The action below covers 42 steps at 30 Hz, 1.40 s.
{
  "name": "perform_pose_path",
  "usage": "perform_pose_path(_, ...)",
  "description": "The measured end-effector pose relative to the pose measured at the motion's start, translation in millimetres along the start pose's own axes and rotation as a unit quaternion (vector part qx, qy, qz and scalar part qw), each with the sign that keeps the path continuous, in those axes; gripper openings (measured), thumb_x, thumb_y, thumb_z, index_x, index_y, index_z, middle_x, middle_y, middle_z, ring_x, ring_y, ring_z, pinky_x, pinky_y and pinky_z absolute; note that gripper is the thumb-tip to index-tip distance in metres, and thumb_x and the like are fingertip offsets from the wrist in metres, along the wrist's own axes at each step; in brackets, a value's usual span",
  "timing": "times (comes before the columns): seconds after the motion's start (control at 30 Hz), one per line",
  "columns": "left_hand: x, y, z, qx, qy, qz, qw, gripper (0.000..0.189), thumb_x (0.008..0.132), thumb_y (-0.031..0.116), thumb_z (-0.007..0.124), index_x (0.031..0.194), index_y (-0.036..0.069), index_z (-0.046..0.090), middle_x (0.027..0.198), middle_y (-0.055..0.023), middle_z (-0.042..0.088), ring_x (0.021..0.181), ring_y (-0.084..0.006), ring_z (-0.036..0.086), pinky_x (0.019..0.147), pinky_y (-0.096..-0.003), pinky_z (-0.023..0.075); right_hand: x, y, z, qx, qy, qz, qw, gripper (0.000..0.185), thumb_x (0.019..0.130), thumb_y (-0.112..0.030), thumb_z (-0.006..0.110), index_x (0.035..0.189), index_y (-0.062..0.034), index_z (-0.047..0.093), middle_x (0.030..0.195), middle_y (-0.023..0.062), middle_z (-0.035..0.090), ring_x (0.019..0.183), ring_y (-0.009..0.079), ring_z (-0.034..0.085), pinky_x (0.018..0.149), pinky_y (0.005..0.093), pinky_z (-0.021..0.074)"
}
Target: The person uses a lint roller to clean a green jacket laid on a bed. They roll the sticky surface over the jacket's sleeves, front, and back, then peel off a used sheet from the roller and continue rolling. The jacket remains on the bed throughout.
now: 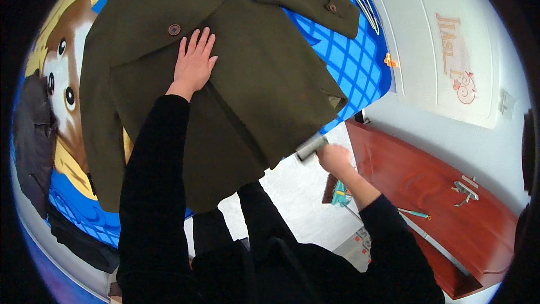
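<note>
A dark olive wool coat (261,55) lies spread over a blue patterned bedspread (354,63), its hem hanging over the near edge. My left hand (195,61) rests flat on the coat, just right of a large brown button (174,30), with its fingers slightly spread. Past the coat's right hem corner, my right hand (334,158) grips a pale cylindrical roller (311,148), which looks like a lint roller. The roller is blurred and sits close to the hem; whether it touches the cloth I cannot tell.
Dark garments (33,143) lie along the bed's left side. Wire hangers (363,0) and an orange clip (390,60) are at the upper right. A reddish-brown door (422,177) with a metal handle (466,192) stands right, near a teal broom (338,194) on the pale floor.
</note>
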<state>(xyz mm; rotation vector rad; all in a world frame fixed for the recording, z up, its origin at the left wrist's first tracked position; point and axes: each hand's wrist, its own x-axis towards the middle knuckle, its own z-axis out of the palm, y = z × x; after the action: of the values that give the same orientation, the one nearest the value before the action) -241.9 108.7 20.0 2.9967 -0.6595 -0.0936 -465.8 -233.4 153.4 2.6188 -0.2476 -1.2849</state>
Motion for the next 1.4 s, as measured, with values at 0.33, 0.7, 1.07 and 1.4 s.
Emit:
perform_pose_path(0.33,-41.1,-16.0,-7.3,-0.077,0.059,0.012,0.995,0.054,0.095,0.029,0.047,0.145,0.018,0.029,0.154,-0.0023,0.020,0.141,-0.0240,0.019,0.114,-0.0447,0.0187,15.5,-84.6,-141.6,0.185,0.220,-0.170,0.942,0.021,0.084,-0.029,0.060,0.092,-0.0133,0.072,0.085,0.0144,0.067,0.082,0.0333,0.064,0.070,0.0429,0.0520)
perform_pose_path(0.7,-35.7,-24.3,-10.0,-0.047,-0.021,0.008,0.999,0.048,0.099,0.025,0.040,0.145,0.027,0.029,0.155,0.0022,0.015,0.142,-0.0249,0.015,0.115,-0.0453,0.0143,68.8,-176.6,-162.5,0.106,0.171,-0.174,0.964,0.023,0.080,-0.023,0.055,0.085,-0.0069,0.071,0.087,0.0174,0.068,0.083,0.0351,0.066,0.073,0.0438,0.0535)
perform_pose_path(1.07,-33.9,-24.1,-6.6,-0.043,-0.025,-0.006,0.999,0.045,0.099,0.030,0.038,0.143,0.025,0.033,0.155,0.0020,0.016,0.142,-0.0241,0.015,0.115,-0.0458,0.0156,1.8,-77.7,-25.6,0.058,0.027,-0.063,0.996,0.021,0.083,-0.026,0.055,0.087,-0.0126,0.071,0.084,0.0166,0.067,0.081,0.0356,0.066,0.072,0.0455,0.0528)
perform_pose_path(1.4,-45.7,-70.7,-21.3,-0.090,0.079,0.065,0.991,0.047,0.088,0.006,0.053,0.134,0.014,0.046,0.145,-0.0054,0.036,0.131,-0.0285,0.036,0.108,-0.0400,0.0327,-36.2,-63.5,-84.7,0.295,0.020,-0.139,0.945,0.024,0.085,-0.026,0.060,0.083,-0.0050,0.070,0.077,0.0200,0.064,0.075,0.0355,0.064,0.067,0.0402,0.0508)
